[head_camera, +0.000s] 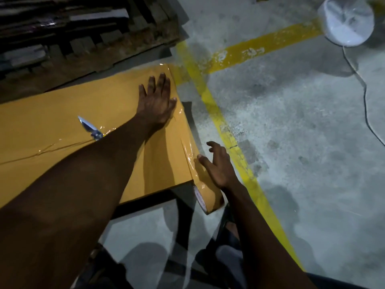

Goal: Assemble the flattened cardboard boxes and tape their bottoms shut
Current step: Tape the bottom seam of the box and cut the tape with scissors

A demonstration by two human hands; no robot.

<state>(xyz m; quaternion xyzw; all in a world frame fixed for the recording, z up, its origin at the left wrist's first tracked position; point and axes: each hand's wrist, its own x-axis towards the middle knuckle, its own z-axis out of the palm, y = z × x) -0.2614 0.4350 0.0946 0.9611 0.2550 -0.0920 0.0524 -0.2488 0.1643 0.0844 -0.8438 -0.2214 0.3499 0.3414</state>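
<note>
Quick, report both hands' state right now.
Left hand: open, flat on the cardboard box.
Right hand: open, fingers spread at the box's edge, thumb by the tape strip, gripping nothing.

The left hand (158, 101) lay flat on the cardboard box (52, 113) by its right edge. The right hand (218, 165) touched the tape roll (210, 197).

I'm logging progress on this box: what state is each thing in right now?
Box: closed up, seam taped.
Tape roll: below the box corner, strip uncut, stuck to the box edge.
Knife: lying on the box, blade out.
Left hand: flat, pressing on the box.
Right hand: fingers spread beside the tape, gripping nothing.
Fan: on the floor, too blurred to tell if running.
</note>
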